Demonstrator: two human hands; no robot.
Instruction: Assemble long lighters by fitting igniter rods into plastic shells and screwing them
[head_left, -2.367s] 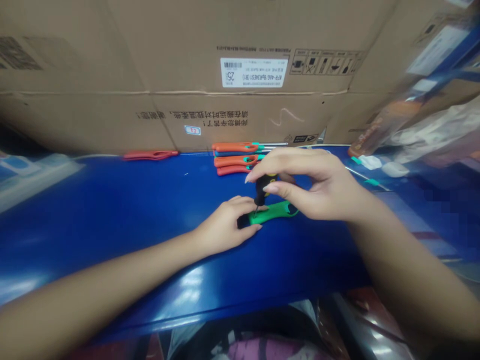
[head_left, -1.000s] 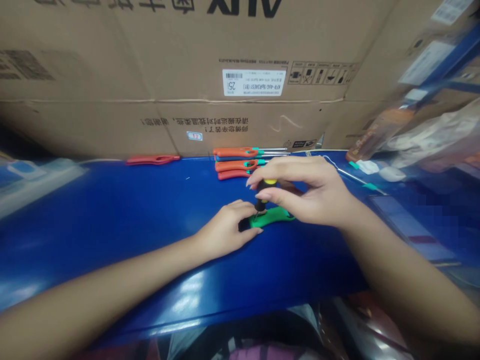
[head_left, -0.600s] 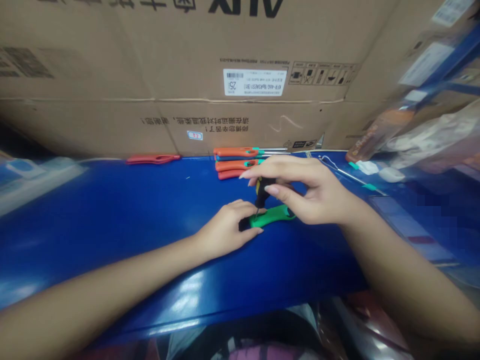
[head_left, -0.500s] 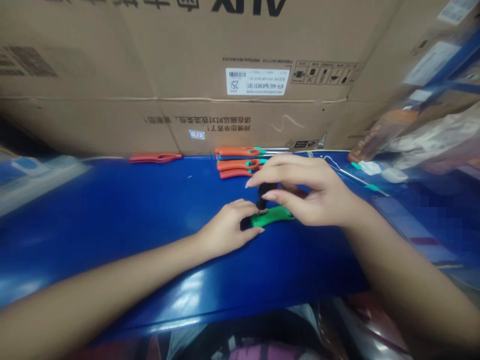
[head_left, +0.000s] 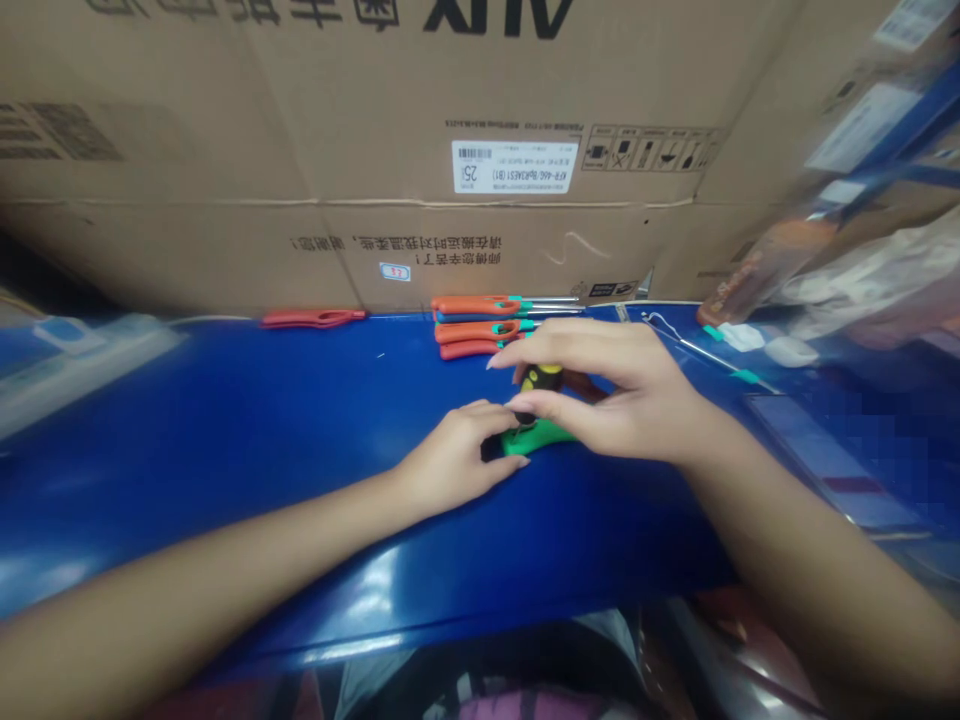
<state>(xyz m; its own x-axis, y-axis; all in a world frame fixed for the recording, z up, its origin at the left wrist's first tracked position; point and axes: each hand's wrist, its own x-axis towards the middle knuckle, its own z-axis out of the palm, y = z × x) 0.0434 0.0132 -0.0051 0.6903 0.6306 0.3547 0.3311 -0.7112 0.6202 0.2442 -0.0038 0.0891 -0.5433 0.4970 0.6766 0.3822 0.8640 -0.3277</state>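
Observation:
A green long-necked lighter handle (head_left: 534,437) lies on the blue tabletop, its right part hidden behind my right hand. My left hand (head_left: 459,452) is closed on the handle's left end, finger on the far side and thumb on the near side. Above it, my right hand (head_left: 607,390) grips a stubby black and yellow screwdriver (head_left: 541,380) between thumb and fingers. The screwdriver stands nearly upright, its thin shaft pointing down at the green handle near my left fingertips. Whether its tip sits in a screw is too small to tell.
Several orange and red long-necked lighters (head_left: 472,304) lie in a stack behind my hands. A red handle piece (head_left: 313,318) lies further left. A large cardboard box (head_left: 300,150) walls off the back. On the right are a metal rod (head_left: 709,355), a phone-like slab (head_left: 840,460) and an orange bottle (head_left: 769,265).
My right hand has turned and lowered slightly around the screwdriver, showing more of its yellow parts. My left hand and the green handle have stayed in place.

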